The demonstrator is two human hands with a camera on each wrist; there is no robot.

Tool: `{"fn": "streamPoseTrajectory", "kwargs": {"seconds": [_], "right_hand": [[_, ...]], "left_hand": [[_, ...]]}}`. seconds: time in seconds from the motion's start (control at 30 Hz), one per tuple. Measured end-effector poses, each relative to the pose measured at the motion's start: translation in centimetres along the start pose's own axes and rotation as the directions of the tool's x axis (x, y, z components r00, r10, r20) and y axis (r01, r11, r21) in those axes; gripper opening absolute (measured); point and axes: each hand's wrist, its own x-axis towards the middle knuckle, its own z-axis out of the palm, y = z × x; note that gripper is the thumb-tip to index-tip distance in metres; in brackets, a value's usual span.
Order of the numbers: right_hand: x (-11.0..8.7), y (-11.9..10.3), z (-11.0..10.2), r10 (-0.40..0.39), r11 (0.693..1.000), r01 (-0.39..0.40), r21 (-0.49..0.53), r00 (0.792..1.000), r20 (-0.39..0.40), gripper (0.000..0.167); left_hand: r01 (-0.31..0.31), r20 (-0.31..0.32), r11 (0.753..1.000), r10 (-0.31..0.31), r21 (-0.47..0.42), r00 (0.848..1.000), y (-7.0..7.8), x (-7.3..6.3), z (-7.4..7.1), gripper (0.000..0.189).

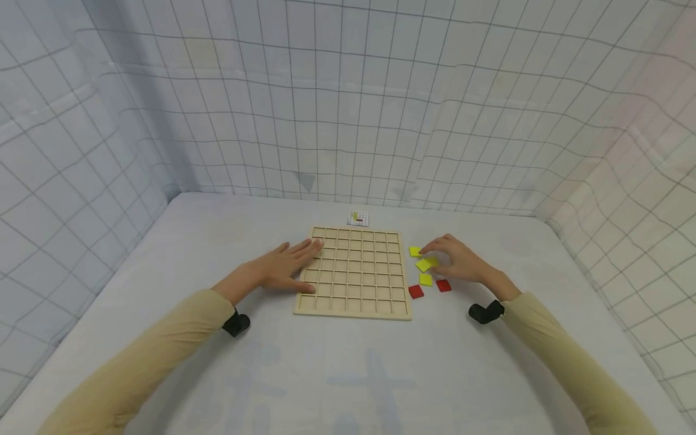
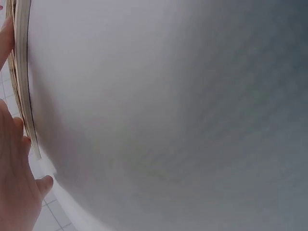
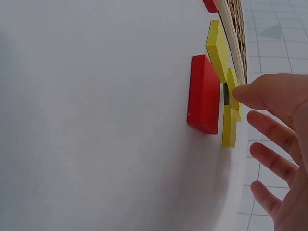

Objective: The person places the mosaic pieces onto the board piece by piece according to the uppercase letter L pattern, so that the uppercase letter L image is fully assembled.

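A wooden grid board [image 1: 352, 316] lies in the middle of the table. My left hand [image 1: 285, 266] rests open on its left edge, with the fingers spread over the outer squares. To the right of the board, my right hand [image 1: 459, 260] pinches a yellow tile [image 3: 233, 86]; the thumb [image 3: 250, 96] shows on it, while the index finger is mostly hidden in the right wrist view. Other yellow tiles [image 1: 426, 280] lie close around these fingers. Two red tiles sit nearer to me, one red tile [image 1: 415, 292] by the board and another red tile [image 1: 443, 285] below the hand.
Behind the board lies a small printed grid card [image 1: 357, 218] with yellow and red marks. The white table [image 1: 337, 374] ends at a grid-patterned sheet [image 1: 326, 109], which also rises on both sides. Black wrist devices [image 1: 486, 312] are strapped below both hands.
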Motion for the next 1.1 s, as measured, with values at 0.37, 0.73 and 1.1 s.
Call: {"fn": "streamPoseTrajectory", "kwargs": {"seconds": [0.37,0.73,1.1], "right_hand": [[-0.1,0.2,0.5,0.030,1.000,-0.030,-0.001,0.998,0.052,0.029],[0.2,-0.1,0.4,0.018,0.998,-0.015,-0.065,0.998,0.053,0.028],[0.3,0.1,1.0,-0.014,0.988,0.007,-0.157,0.999,-0.042,0.026]], "left_hand": [[-0.035,0.054,0.997,0.032,0.062,0.998,0.4,0.4,-0.2,0.095],[-0.042,0.063,0.995,0.036,0.092,0.997,0.9,-0.1,-0.5,0.088],[-0.076,0.019,0.992,0.074,0.103,0.997,0.8,-0.2,0.1,0.085]]}}
